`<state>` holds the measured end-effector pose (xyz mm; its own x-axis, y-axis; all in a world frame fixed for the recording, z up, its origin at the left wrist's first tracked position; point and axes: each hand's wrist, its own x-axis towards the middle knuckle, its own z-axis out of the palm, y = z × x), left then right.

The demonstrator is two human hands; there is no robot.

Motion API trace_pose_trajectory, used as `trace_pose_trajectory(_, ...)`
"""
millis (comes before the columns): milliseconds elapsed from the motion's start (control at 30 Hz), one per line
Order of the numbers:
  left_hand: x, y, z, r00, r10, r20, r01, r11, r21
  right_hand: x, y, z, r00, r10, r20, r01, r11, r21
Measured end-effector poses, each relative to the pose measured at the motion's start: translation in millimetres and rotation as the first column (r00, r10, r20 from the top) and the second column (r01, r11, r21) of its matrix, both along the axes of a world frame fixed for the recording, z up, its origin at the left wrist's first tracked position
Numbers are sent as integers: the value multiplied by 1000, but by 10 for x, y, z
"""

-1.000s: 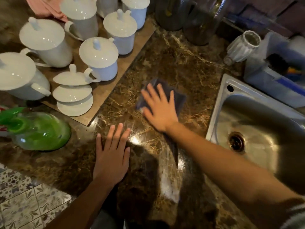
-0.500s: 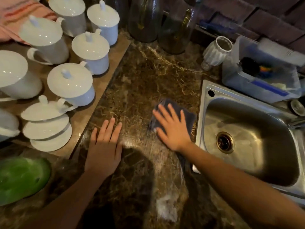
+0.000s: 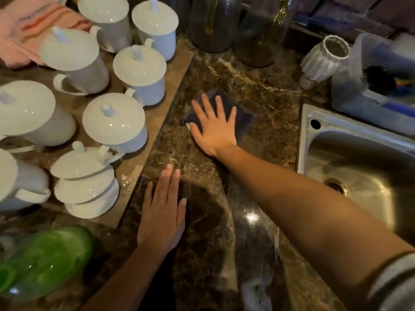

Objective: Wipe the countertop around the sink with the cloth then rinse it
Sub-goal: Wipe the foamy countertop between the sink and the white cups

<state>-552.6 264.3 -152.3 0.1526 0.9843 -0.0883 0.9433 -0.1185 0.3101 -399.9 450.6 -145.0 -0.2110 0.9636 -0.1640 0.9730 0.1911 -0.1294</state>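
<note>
The right hand point(image 3: 214, 129) lies flat, fingers spread toward 12 o'clock, its forearm stretching back to 4 o'clock. The left hand point(image 3: 161, 217) rests palm-down at 7 o'clock of it, fingers together.

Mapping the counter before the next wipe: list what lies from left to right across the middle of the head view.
Large white pot → lidded white cup → wooden board's edge → right hand flat on the dark cloth → bare marble countertop → steel sink.
</note>
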Motion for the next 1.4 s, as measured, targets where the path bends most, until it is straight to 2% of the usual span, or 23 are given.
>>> trace_pose_trajectory(100, -16, 28, 28, 988, 72, 135, -71, 997, -11, 51, -479, -12, 970, 241, 15, -241, 971, 6)
trace_pose_trajectory(200, -1, -39, 52, 981, 45, 191, -52, 998, 33, 232, -1144, -3, 919, 392, 39, -393, 919, 13)
trace_pose_trajectory(267, 2, -53, 42, 985, 22, 170, -36, 997, 74, 342, -1632, 5, 888, 458, 44, -458, 889, -13)
trace_pose_trajectory(367, 3, -113, 44, 987, -28, 159, 23, 999, 33, 419, -2400, 63, 863, 505, -2, -504, 861, -68)
trace_pose_trajectory(433, -31, -221, 43, 994, -59, 95, 57, 998, 23, 455, -2774, 91, 861, 507, -48, -509, 855, -99)
trace_pose_trajectory(600, -235, -831, 49, 993, 73, -89, -73, 997, -1, 547, -2868, 89, 822, 568, -47, -569, 817, -93)
trace_pose_trajectory(667, -220, -1054, 49, 987, 105, -119, -110, 993, -42, 544, -2621, 55, 868, 496, -17, -496, 865, -81)
trace_pose_trajectory(733, -187, -1161, 46, 987, 66, -148, -76, 995, -59, 495, -2236, 48, 951, 310, -13, -310, 948, -72)
trace_pose_trajectory(800, -187, -1160, 27, 987, 57, -151, -68, 996, -66, 415, -1764, 70, 992, 125, -16, -126, 989, -83)
trace_pose_trajectory(967, -154, -1138, 19, 986, 82, -146, -88, 995, -40, 283, -614, 34, 986, -166, -35, 164, 985, -44)
trace_pose_trajectory(1067, -169, -1126, 9, 983, 87, -162, -92, 995, -27, 167, -338, 5, 976, -215, -10, 215, 976, -43)
trace_pose_trajectory(1167, -183, -1147, 19, 984, 73, -165, -81, 996, -39, 126, -594, 20, 993, -114, -11, 114, 993, -8)
trace_pose_trajectory(1267, -183, -1142, 47, 984, 67, -164, -76, 996, -48, 137, -1207, 8, 994, 112, 15, -111, 994, -6)
trace_pose_trajectory(1400, -178, -1125, 96, 983, 71, -172, -87, 992, -92, 328, -2180, 18, 916, 402, 16, -401, 916, -23)
